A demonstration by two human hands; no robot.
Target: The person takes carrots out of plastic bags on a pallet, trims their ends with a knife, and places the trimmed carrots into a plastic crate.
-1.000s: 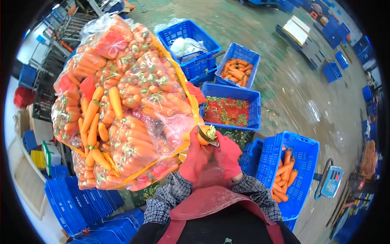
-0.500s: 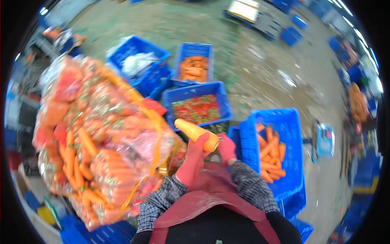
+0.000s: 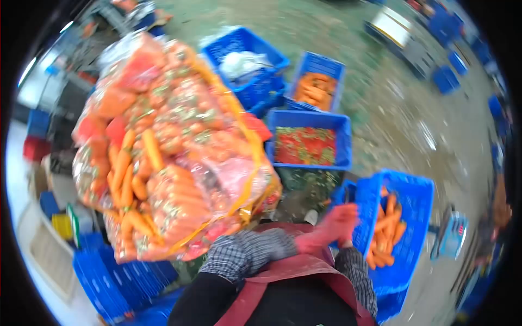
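Both my hands wear red gloves and meet at the left rim of a tall blue crate [image 3: 418, 217]. My left hand [image 3: 326, 229] reaches across to the right, its fingers smeared by motion. My right hand [image 3: 346, 240] lies beside and partly behind it, its fingers mostly hidden. No carrot shows in either hand. Inside that crate lies a heap of loose orange carrots [image 3: 387, 231]. On my left rises a large pile of bagged carrots [image 3: 179, 190] in clear plastic, with several loose carrots [image 3: 124, 176] on top.
Ahead stands a blue crate [image 3: 349, 142] with a red lining and green-brown scraps. Behind it are a blue crate of carrots [image 3: 338, 76] and a blue crate [image 3: 272, 51] holding white plastic. A light-blue scale-like device [image 3: 454, 234] is at right. Stacked blue crates [image 3: 114, 282] sit lower left.
My hands have moved right, to the crate's edge. The large carrot that was in my left hand no longer shows there. The whole view has shifted as my head turned.
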